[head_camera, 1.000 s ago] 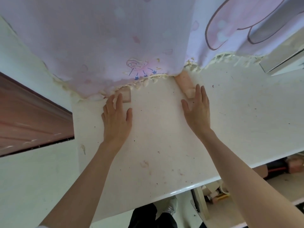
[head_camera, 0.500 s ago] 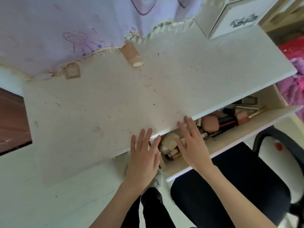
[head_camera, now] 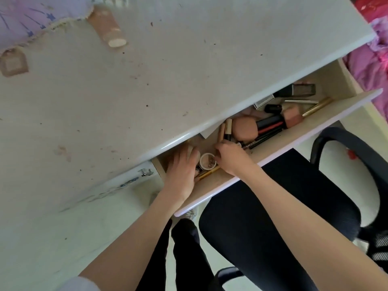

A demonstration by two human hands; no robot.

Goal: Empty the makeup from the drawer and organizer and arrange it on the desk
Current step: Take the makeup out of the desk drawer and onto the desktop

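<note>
At the lower right I see a black office chair (head_camera: 294, 206) with a curved armrest. A purple cloth (head_camera: 25, 15) with blue prints covers the upper left corner. Pink fabric (head_camera: 369, 66) lies at the right edge. The floor (head_camera: 73, 238) is pale.

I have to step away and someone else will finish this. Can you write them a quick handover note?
Left hand: in the open drawer, over items at its left end; grip hidden.
Right hand: in the drawer, fingers curled at a slim tube beside the round compact.
Done: two items on the desk, a tube and a small bottle.
Left: most makeup remains in the drawer, including a sponge, brushes and pencils.
</note>
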